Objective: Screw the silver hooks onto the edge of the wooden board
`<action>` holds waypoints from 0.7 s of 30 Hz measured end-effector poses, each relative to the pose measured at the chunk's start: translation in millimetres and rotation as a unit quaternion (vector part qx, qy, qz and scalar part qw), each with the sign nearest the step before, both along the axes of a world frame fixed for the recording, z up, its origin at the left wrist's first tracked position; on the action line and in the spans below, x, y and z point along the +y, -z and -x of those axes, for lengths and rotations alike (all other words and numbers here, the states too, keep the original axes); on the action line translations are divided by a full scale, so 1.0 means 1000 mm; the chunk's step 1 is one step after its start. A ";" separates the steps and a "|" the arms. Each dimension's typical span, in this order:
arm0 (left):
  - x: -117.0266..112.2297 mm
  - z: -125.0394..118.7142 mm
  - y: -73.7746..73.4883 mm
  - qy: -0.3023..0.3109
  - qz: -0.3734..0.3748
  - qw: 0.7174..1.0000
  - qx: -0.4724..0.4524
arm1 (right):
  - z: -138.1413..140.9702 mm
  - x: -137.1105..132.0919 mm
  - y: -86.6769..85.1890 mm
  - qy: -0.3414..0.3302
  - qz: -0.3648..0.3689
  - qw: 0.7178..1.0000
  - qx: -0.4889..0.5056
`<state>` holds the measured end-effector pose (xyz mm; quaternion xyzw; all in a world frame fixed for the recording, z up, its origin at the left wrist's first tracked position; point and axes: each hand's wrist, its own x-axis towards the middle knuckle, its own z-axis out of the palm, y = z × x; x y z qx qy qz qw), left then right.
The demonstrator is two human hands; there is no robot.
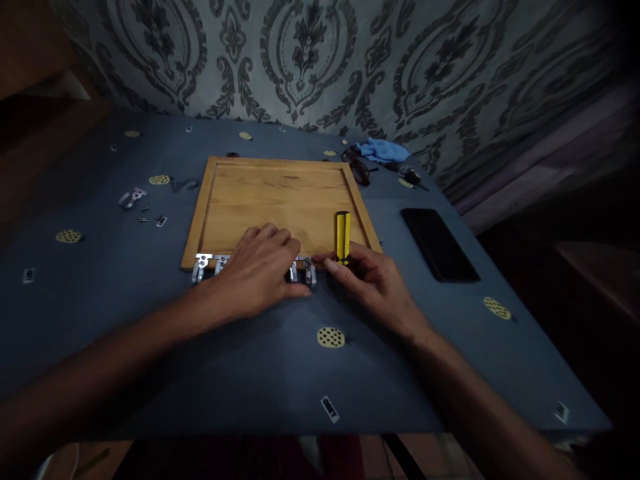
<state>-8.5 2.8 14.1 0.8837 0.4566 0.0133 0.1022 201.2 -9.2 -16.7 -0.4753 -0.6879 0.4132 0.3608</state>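
A wooden panel point(280, 207) with a raised frame lies flat on the table, and metal hinges point(201, 267) line its near edge. My left hand point(263, 267) lies over that edge and covers the middle hinges, its bent fingers on the wood and its thumb in front. My right hand point(373, 280) is closed around the lower part of a screwdriver point(343, 237) with a yellow and black handle, which points upward. Its thumb and finger are near the edge beside the rightmost hinge point(309, 270). Whether a screw is between those fingertips is too small to tell.
A loose hinge point(133, 197) and small metal pieces point(143, 217) lie left of the panel. To the right is a black phone point(439, 245). Sunglasses point(359, 170), a blue cloth point(384, 151) and keys point(411, 175) sit at the back right, near the patterned wall point(305, 60).
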 end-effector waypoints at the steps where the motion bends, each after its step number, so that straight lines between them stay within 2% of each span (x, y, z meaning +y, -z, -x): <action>1: 0.000 0.001 0.000 0.000 -0.002 1.000 -0.005 | 0.000 0.000 0.000 0.001 -0.002 1.000 -0.003; 21: 0.001 0.002 0.003 0.005 0.004 1.000 -0.004 | 0.000 0.000 0.001 0.000 -0.005 1.000 -0.015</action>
